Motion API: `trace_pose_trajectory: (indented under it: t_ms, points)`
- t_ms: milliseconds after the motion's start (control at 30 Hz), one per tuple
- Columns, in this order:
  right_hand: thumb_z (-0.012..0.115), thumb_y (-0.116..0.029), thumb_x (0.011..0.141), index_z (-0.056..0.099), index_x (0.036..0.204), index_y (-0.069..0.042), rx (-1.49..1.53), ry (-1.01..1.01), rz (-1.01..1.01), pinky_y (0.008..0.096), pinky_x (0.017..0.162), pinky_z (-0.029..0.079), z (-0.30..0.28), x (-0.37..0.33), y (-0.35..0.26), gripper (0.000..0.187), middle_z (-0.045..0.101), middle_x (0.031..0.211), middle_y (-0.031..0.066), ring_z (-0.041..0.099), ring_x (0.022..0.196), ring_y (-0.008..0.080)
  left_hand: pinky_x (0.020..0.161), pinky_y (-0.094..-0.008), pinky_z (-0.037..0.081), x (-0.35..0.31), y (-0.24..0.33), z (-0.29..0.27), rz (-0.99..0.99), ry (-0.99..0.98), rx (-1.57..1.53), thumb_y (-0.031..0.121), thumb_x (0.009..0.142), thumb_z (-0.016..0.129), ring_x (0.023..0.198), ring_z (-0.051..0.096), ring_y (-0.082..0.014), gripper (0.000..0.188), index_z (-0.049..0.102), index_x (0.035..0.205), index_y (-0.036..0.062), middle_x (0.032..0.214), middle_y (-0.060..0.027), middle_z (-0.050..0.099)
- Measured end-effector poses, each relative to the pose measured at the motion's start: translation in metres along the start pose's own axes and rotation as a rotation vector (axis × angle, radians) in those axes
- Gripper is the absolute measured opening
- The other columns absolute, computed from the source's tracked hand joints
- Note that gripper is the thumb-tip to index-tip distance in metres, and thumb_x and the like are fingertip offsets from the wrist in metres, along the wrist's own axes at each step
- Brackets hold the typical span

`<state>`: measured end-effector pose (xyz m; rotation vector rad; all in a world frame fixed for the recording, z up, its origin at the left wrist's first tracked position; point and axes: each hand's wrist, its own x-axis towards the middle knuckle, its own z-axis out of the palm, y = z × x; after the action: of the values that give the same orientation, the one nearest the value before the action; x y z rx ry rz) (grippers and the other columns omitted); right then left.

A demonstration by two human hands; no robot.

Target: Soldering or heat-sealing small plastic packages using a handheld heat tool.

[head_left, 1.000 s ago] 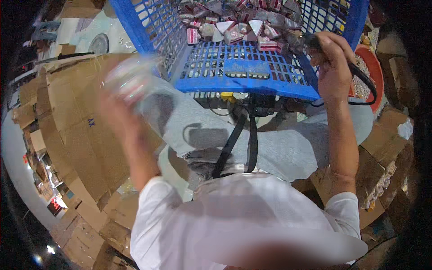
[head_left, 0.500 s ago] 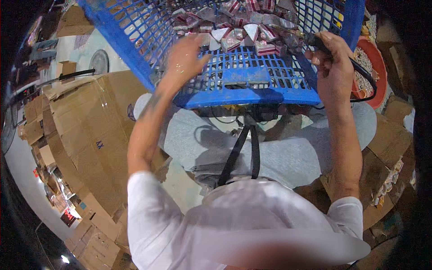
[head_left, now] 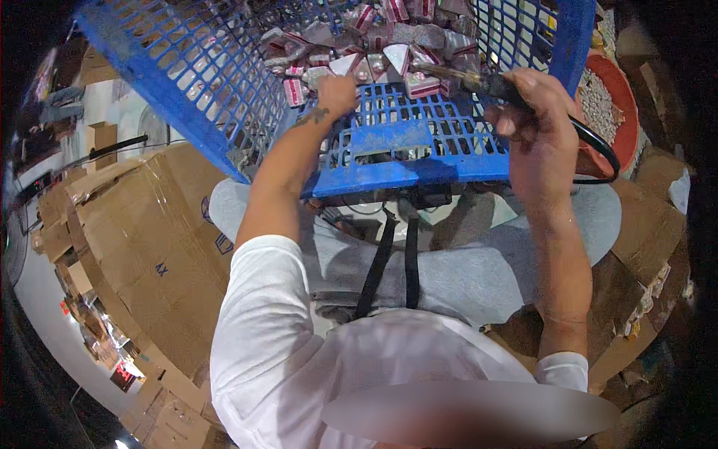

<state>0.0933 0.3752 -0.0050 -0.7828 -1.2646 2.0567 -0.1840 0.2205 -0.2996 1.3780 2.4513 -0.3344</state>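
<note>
My left hand (head_left: 336,93) reaches down into the blue plastic basket (head_left: 393,140), at the near edge of a pile of small wedge-shaped pieces. These look like cake slices in white and dark pink, several in clear wrap. A white-topped wedge (head_left: 345,65) lies right at my left fingers, which are mostly hidden behind the hand. My right hand (head_left: 542,131) is closed around a black-handled corded tool (head_left: 493,86). Its thin metal tip points left over the pile, and I cannot tell whether it touches a piece.
A red-orange basin (head_left: 630,123) of small pale pieces stands right of the basket, beside the tool's looped black cable (head_left: 609,153). Flattened cardboard (head_left: 149,262) lies to the left. More cardboard (head_left: 621,277) is at the right. The basket rests close before my knees.
My left hand has moved forward and right, from open above the basket to the edge of the pile. The tool in my right hand has turned, its metal tip now showing leftward.
</note>
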Motion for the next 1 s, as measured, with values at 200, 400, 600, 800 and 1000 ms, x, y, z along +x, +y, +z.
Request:
trace_pose_trajectory:
  t_ms: [200, 400, 600, 800, 1000]
  points:
    - [0.059, -0.016, 0.092, 0.066, 0.098, 0.003, -0.045, 0.01, -0.043, 0.0255, 0.059, 0.045, 0.021, -0.007, 0.002, 0.021, 0.063, 0.086, 0.0074, 0.056, 0.062, 0.0133, 0.089, -0.0483, 0.052, -0.065, -0.045, 0.002, -0.169, -0.001, -0.391, 0.033, 0.076, 0.07, 0.102, 0.065, -0.0403, 0.061, 0.051, 0.122, -0.0011, 0.11, -0.0262, 0.066]
    - [0.059, -0.017, 0.093, 0.064, 0.098, 0.001, -0.118, -0.121, -0.011, 0.0259, 0.059, 0.043, 0.025, -0.008, 0.012, 0.02, 0.061, 0.078, 0.0046, 0.053, 0.06, 0.013, 0.09, -0.0472, 0.051, -0.115, -0.059, -0.017, -0.411, 0.123, -0.841, 0.041, 0.081, 0.063, 0.098, 0.066, -0.0385, 0.058, 0.053, 0.122, -0.0001, 0.108, -0.0252, 0.066]
    - [0.056, -0.018, 0.097, 0.064, 0.101, -0.003, -0.156, -0.185, -0.027, 0.0241, 0.069, 0.047, 0.019, -0.008, 0.026, 0.017, 0.06, 0.098, 0.0004, 0.058, 0.082, 0.01, 0.08, -0.0511, 0.054, -0.167, -0.012, -0.086, -0.518, -0.034, -2.329, 0.039, 0.093, 0.047, 0.089, 0.067, -0.0314, 0.042, 0.059, 0.113, 0.0044, 0.094, -0.0163, 0.068]
    - [0.066, -0.023, 0.089, 0.066, 0.098, -0.001, -0.38, -0.197, -0.177, 0.0263, 0.063, 0.043, 0.031, -0.021, 0.024, 0.024, 0.061, 0.081, 0.0015, 0.054, 0.07, 0.011, 0.076, -0.0572, 0.055, -0.169, 0.05, -0.124, -0.181, 0.08, -2.544, 0.034, 0.092, 0.044, 0.092, 0.067, -0.0311, 0.035, 0.059, 0.11, 0.0078, 0.103, -0.0126, 0.067]
    - [0.068, -0.029, 0.085, 0.068, 0.099, 0.0, -0.595, -0.332, -0.124, 0.0307, 0.067, 0.049, 0.036, -0.033, 0.015, 0.031, 0.064, 0.08, 0.0079, 0.062, 0.073, 0.0163, 0.072, -0.0361, 0.057, -0.162, 0.056, -0.121, -0.133, 0.555, -2.288, 0.023, 0.092, 0.062, 0.088, 0.063, -0.0171, 0.03, 0.053, 0.116, 0.0081, 0.1, -0.0049, 0.061]
